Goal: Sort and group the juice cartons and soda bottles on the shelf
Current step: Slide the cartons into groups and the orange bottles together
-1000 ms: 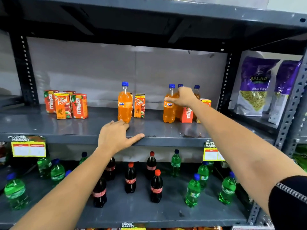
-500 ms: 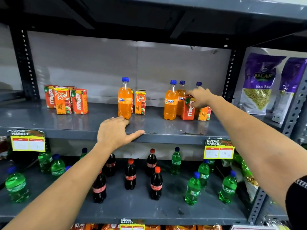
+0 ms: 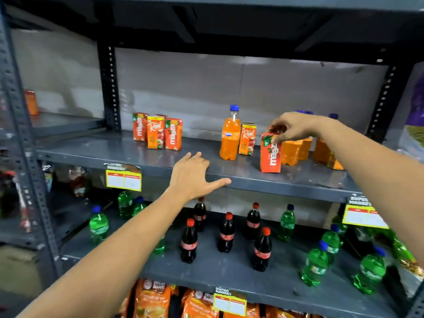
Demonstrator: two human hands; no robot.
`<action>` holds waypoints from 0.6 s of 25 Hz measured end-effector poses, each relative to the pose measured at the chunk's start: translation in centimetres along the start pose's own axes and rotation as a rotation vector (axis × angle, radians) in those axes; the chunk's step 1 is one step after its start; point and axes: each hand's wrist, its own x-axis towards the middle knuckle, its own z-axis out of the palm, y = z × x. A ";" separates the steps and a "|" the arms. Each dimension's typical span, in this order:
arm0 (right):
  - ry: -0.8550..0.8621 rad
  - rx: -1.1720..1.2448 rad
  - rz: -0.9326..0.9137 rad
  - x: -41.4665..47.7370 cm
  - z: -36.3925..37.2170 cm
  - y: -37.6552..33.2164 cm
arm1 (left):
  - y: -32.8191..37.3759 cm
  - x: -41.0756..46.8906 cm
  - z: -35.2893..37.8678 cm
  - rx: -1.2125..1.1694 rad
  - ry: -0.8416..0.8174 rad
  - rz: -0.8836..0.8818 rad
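Grey steel shelf [image 3: 96,152] bears our left hand [image 3: 192,177], fingers spread flat on its edge. Our right hand [image 3: 296,128] pinches a Maaza carton [image 3: 270,154] by its top, beside orange Fanta bottles [image 3: 296,152].

Right hand [image 3: 296,128] hides orange soda bottles' [image 3: 296,150] tops; price tags [image 3: 124,180] unreadable.

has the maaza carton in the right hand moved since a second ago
Yes. The right hand has drawn the Maaza carton out from the orange bottles, leftward and toward the shelf's front edge.
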 end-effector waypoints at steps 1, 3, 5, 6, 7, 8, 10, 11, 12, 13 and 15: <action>-0.006 -0.010 -0.032 1.0 -0.1 -2.2 | -2.1 -0.3 -0.4 0.026 0.008 0.002; 0.001 -0.013 -0.093 3.1 -0.1 -6.3 | -6.3 -1.1 -1.0 0.066 0.022 -0.003; 0.021 -0.007 -0.135 5.1 0.1 -10.6 | -11.0 -1.9 -1.1 0.098 0.054 -0.027; 0.034 -0.002 -0.148 6.3 0.3 -12.8 | -13.5 -2.2 -1.1 0.122 0.052 -0.041; 0.051 0.001 -0.158 7.4 0.6 -14.9 | -15.6 -2.3 -1.0 0.144 0.032 -0.052; 0.062 -0.001 -0.165 8.5 0.8 -16.8 | -17.5 -2.3 -0.8 0.159 0.012 -0.054; 0.082 0.011 -0.180 11.1 1.2 -20.9 | -21.5 -2.2 -0.7 0.170 -0.011 -0.047; 0.093 0.021 -0.182 12.7 1.5 -23.0 | -23.5 -2.1 -0.7 0.174 -0.017 -0.030; 0.106 0.030 -0.184 13.9 1.6 -24.7 | -25.0 -2.1 -0.9 0.178 -0.017 -0.003; 0.116 0.034 -0.185 15.1 1.7 -26.2 | -26.3 -2.1 -1.0 0.185 -0.018 0.025; 0.137 0.031 -0.167 17.7 1.9 -29.2 | -28.8 -1.9 -1.1 0.183 -0.032 0.064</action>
